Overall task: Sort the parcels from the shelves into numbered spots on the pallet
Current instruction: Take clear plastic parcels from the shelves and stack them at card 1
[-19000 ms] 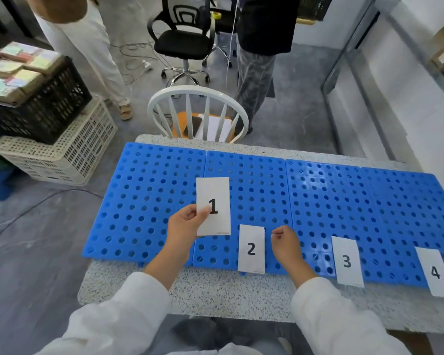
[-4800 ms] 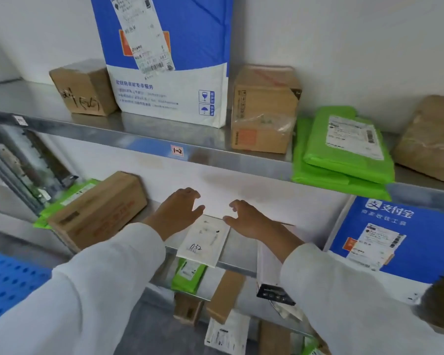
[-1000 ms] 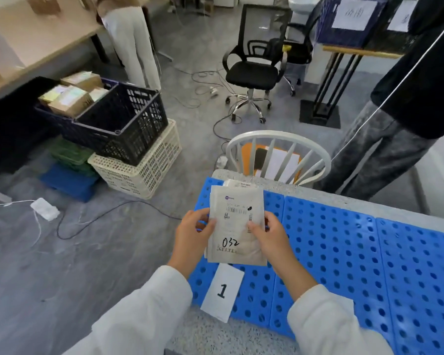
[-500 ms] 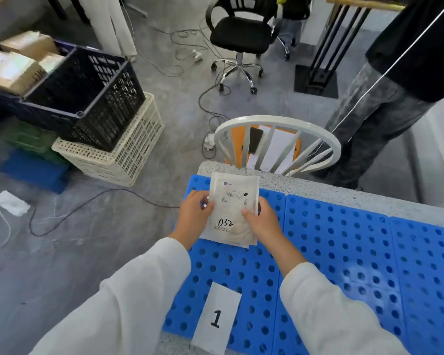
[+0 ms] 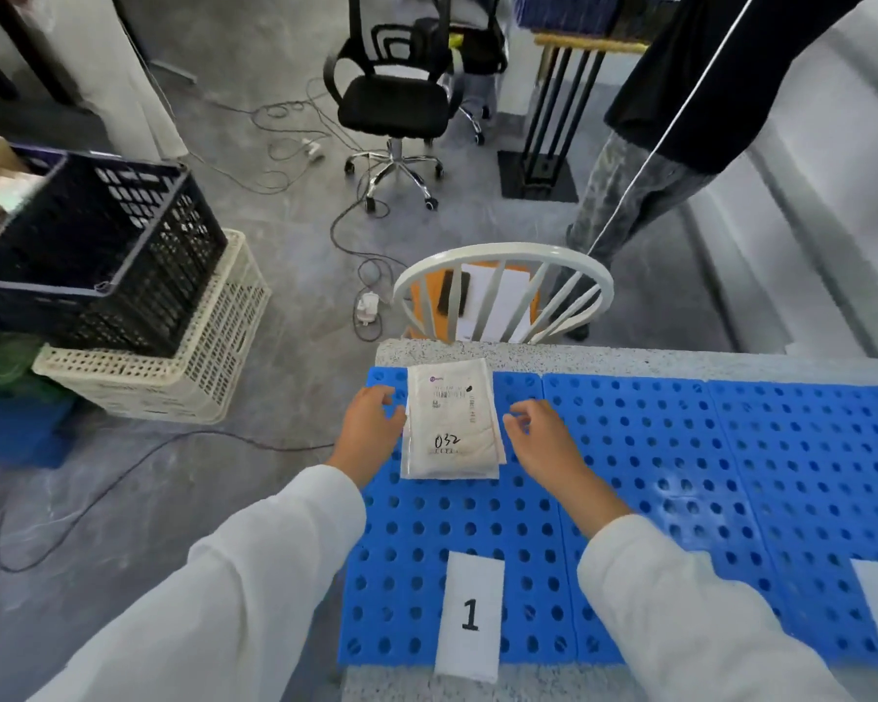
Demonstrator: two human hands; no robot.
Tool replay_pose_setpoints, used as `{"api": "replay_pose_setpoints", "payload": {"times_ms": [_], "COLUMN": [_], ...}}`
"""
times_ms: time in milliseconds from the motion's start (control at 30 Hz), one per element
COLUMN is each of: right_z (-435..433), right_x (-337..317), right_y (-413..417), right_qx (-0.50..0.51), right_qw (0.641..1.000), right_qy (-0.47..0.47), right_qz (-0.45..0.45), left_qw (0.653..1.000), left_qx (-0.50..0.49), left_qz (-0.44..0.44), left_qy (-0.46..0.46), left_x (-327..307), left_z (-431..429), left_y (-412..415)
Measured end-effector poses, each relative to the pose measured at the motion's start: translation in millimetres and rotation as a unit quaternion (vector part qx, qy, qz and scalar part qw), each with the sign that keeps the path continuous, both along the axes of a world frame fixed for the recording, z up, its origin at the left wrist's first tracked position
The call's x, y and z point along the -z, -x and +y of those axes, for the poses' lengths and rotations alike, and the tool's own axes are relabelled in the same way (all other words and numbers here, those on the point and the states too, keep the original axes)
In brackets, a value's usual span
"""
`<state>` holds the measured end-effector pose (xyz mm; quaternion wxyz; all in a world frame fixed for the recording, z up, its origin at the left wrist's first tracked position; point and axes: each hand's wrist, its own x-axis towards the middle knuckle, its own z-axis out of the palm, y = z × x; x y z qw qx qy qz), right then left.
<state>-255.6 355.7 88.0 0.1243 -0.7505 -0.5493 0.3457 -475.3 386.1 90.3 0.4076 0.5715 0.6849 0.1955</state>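
Head view: white parcel (image 5: 449, 423) marked 032, flat on blue pallet (image 5: 629, 448), far left corner, beyond card 1 (image 5: 470, 615) at near edge; left hand (image 5: 371, 433) loosely bent, empty, at parcel's left edge, contact unclear; right hand (image 5: 543, 438) relaxed, empty, just right of parcel

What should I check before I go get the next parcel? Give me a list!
1. The parcel lies flat on the pallet: ok.
2. It sits in line with card 1: ok.
3. The right hand is off it: ok.
4. The left hand is off it: cannot tell, its fingers are right at the edge.
5. Number 032 belongs in spot 1: cannot tell.
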Motion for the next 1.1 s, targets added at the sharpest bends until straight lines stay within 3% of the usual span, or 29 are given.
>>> {"api": "replay_pose_setpoints", "payload": {"times_ms": [167,367,767,1100], "right_z": [-31.3,-74.6,-248.0,-450.6], "right_x": [-73.1,-158.4,-227.9,-250.2], "right_y": [0.3,-8.5,-91.8,-187.4], "right_qx": [-0.095,-0.043,0.134,0.259], "right_qw": [0.990,0.974,0.961,0.938], "right_qy": [0.036,-0.036,-0.006,-0.015], "right_qz": [-0.099,-0.218,-0.241,-0.228], "left_qw": [0.963,0.862,0.728,0.631], "left_qx": [0.241,0.416,0.563,0.658], "left_qz": [0.100,0.173,0.159,0.138], "left_qy": [-0.065,-0.235,-0.358,-0.388], "left_x": [-74.1,-155.7,-235.5,-254.2], "left_z": [-0.2,-15.6,-124.7,-307.8], "left_y": [3.0,-30.2,-150.5,-294.8]}}
